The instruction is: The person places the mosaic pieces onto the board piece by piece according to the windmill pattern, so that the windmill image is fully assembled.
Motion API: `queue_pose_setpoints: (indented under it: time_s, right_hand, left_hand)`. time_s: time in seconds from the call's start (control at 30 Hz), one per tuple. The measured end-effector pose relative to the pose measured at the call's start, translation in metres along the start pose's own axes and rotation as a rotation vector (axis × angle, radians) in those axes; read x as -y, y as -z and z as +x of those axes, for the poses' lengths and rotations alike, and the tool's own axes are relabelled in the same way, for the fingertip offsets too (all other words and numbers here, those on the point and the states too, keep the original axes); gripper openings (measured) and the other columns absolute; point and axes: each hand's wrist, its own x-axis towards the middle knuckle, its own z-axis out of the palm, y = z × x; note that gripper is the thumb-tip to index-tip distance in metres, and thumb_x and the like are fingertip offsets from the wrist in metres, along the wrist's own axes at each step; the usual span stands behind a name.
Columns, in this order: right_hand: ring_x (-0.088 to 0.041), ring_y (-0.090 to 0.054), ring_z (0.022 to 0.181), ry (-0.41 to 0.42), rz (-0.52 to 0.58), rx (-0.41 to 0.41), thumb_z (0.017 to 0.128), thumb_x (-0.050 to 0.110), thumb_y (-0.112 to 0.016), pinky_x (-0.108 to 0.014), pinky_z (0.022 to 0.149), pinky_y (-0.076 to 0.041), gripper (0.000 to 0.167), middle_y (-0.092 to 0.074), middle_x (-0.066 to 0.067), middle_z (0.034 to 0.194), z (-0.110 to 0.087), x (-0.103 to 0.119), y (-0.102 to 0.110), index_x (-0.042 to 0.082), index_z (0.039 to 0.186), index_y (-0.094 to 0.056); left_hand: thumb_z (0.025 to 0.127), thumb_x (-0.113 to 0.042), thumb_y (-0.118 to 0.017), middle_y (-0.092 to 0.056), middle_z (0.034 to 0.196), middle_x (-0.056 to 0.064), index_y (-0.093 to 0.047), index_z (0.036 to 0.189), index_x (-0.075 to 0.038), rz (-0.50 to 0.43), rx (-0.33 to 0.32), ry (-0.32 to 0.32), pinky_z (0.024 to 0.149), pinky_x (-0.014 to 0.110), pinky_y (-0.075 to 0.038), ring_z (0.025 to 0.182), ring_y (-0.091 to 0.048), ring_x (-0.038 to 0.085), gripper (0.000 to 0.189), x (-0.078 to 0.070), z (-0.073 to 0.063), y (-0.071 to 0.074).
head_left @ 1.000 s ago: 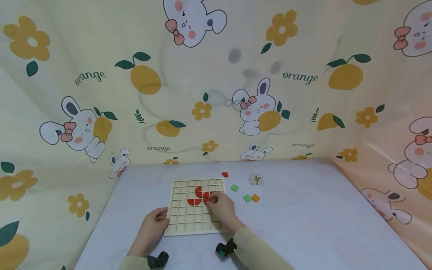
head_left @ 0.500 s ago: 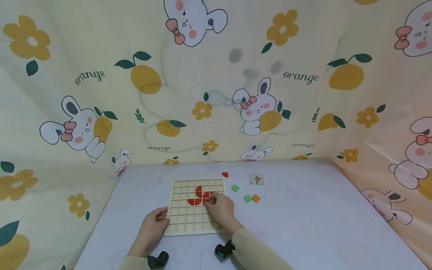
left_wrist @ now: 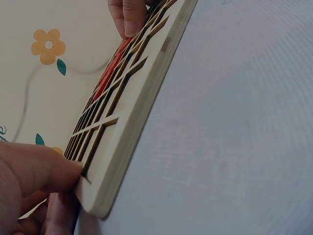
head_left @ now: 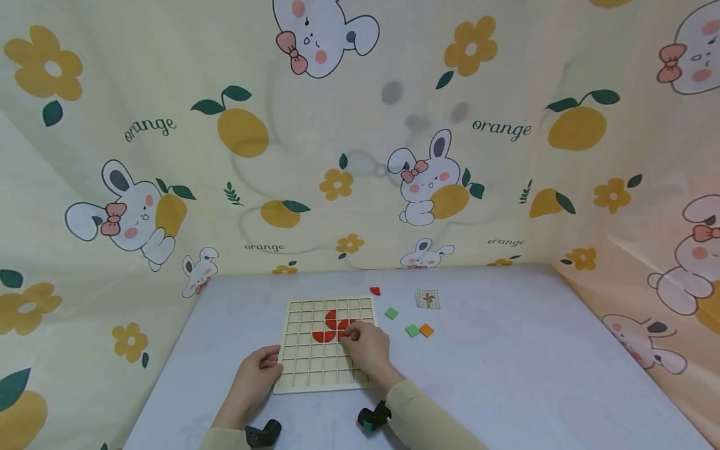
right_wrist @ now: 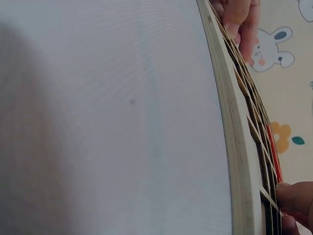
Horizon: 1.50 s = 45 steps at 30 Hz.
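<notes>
A pale wooden grid board (head_left: pixel 306 369) lies flat on the table. My left hand (head_left: pixel 253 378) grips its left edge, the thumb (left_wrist: pixel 54 169) on the rim in the left wrist view. Over the right half of the grid, my right hand (head_left: pixel 370 350) pinches a red quarter-circle tile (head_left: pixel 340 335), seated low in its cell and partly covered by the fingertips. Other red tiles (head_left: pixel 323 337) fill cells beside it, rounded sides outward. In the right wrist view, the right thumb (right_wrist: pixel 296 196) is right at the grid bars.
Behind the board's right corner lies a loose red tile (head_left: pixel 375 291). To its right are a green square (head_left: pixel 391 313), another green square (head_left: pixel 412 330), an orange square (head_left: pixel 426 330) and a small pattern card (head_left: pixel 427 299). A printed curtain (head_left: pixel 360 219) encloses the table.
My right hand has shifted very slightly left at the same red tile, then stays nearly still. The left hand and the board have not moved.
</notes>
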Motion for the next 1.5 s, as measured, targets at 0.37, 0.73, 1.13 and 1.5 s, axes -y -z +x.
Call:
queue_pose_setpoints:
  time_s: [0.37, 0.73, 1.13, 1.5]
  right_hand:
    - [-0.016, -0.051, 0.076, -0.051, 0.116, 0.129, 0.088, 0.024, -0.071, -0.033, 0.067, -0.042, 0.016, -0.057, 0.004, 0.08, 0.006, -0.002, 0.013, 0.014, 0.098, -0.064]
    - [-0.02, -0.056, 0.084, -0.123, 0.085, 0.077, 0.09, 0.023, -0.067, -0.033, 0.069, -0.049, 0.028, -0.06, -0.003, 0.099, 0.055, -0.026, 0.048, 0.008, 0.113, -0.063]
    - [-0.025, -0.057, 0.089, -0.092, -0.037, 0.06, 0.093, 0.02, -0.063, -0.039, 0.075, -0.049, 0.03, -0.062, -0.012, 0.103, 0.106, -0.039, 0.056, 0.002, 0.118, -0.061]
    - [-0.029, -0.059, 0.098, -0.094, -0.135, 0.062, 0.095, 0.017, -0.055, -0.044, 0.082, -0.048, 0.03, -0.062, -0.016, 0.11, 0.122, -0.047, 0.045, 0.001, 0.12, -0.062]
  left_hand:
    - [0.082, -0.003, -0.065, -0.058, 0.102, 0.007, -0.058, 0.128, 0.0, 0.003, -0.005, 0.016, 0.08, 0.034, -0.047, 0.093, -0.053, 0.02, 0.047, 0.004, 0.002, -0.001]
    - [0.081, -0.003, -0.065, -0.059, 0.101, 0.006, -0.059, 0.127, -0.001, 0.007, -0.008, 0.002, 0.078, 0.033, -0.048, 0.091, -0.054, 0.02, 0.046, 0.002, 0.002, -0.001]
    - [0.081, -0.004, -0.067, -0.059, 0.102, 0.005, -0.06, 0.126, -0.003, -0.004, -0.019, 0.027, 0.079, 0.034, -0.048, 0.092, -0.054, 0.019, 0.045, 0.003, 0.004, -0.003]
    - [0.081, -0.004, -0.067, -0.059, 0.101, 0.004, -0.061, 0.126, -0.004, 0.017, -0.035, 0.026, 0.079, 0.034, -0.048, 0.092, -0.054, 0.018, 0.046, 0.001, 0.004, -0.002]
